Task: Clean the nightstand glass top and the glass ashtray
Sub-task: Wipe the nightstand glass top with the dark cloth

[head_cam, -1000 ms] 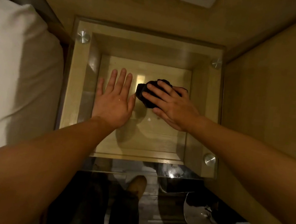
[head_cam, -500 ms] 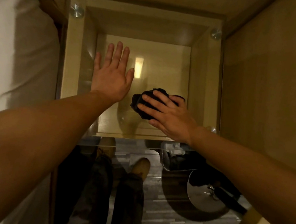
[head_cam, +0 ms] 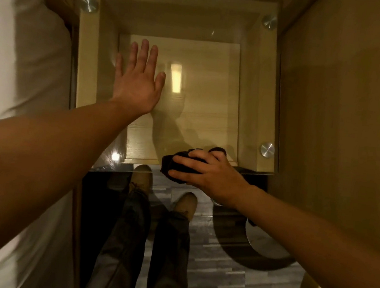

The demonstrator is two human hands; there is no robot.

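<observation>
The glass top (head_cam: 219, 29) lies flat and roughly square on the nightstand. At its near edge the right hand (head_cam: 207, 172) clutches a bunched dark cloth (head_cam: 175, 165), fingers curled. The left hand (head_cam: 137, 84) presses flat, fingers spread, holding nothing. A bed (head_cam: 17, 55) flanks the left.

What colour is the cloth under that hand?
Black. The cloth shows best in the head view, under the right hand at the glass top's near edge.
</observation>
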